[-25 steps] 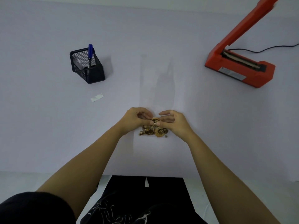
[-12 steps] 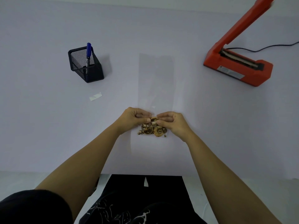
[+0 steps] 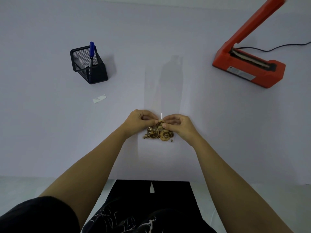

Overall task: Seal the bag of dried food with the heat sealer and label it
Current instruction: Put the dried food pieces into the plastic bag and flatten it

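A long clear plastic bag [image 3: 164, 84] lies on the white table, its far end toward the back. Brown dried food slices [image 3: 159, 132] fill its near end. My left hand [image 3: 141, 120] and my right hand [image 3: 178, 125] pinch the bag just above the slices, fingertips almost meeting. The orange heat sealer [image 3: 249, 66] stands at the back right with its arm raised. A small white label [image 3: 99, 98] lies to the left, in front of a black mesh holder [image 3: 89, 64] with a blue pen [image 3: 91, 52].
The sealer's black cord [image 3: 277, 47] runs off to the right edge. The table's front edge [image 3: 50, 176] is near my body, with my dark clothing below it.
Both hands stay pinched at the bag over the slices. The bag's far part has shifted slightly and lies flatter on the table.
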Motion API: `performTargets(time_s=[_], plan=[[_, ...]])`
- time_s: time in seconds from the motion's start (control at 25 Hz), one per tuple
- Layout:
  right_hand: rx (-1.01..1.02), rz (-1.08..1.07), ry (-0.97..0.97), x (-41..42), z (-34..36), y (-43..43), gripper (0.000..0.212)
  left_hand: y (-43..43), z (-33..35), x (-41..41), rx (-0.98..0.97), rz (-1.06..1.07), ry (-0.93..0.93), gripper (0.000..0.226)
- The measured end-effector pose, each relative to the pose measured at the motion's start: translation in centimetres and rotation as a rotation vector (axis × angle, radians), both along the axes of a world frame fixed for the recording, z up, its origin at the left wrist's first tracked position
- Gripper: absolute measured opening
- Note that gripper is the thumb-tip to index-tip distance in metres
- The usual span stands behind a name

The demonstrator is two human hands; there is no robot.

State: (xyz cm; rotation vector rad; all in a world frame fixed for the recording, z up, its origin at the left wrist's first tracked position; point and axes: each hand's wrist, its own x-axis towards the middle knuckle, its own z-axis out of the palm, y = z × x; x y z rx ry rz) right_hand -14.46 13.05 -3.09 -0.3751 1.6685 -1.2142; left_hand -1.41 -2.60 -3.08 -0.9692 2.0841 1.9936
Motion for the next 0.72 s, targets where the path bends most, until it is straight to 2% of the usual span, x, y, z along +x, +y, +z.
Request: performTargets(time_s=[0.12,0.36,0.48,0.6,0.72], plan=[[0.005,0.025,-0.007,-0.07,0.02,0.0,0.028,0.18,0.16,-0.12,-0.012,-0.025,0.002,0.01],[0.046,0.021,0.004,-0.25,-0.35,-0.52,0.011,-0.23,0.49,-0.01,-0.014,-0.044,-0.012,0.007],[0.042,0.003,-0.022,-0.34,-0.58,-0.47,0.012,-0.43,0.59,-0.27,-0.041,-0.075,-0.029,0.009],[0.043,-0.014,0.033,-0.41,-0.75,-0.57,0.017,-0.34,0.83,-0.49,-0.038,-0.078,-0.023,0.015],[0.052,0.018,0.037,-0.52,-0.79,-0.76,0.012,-0.29,0.76,-0.35,-0.104,-0.07,-0.048,0.015]])
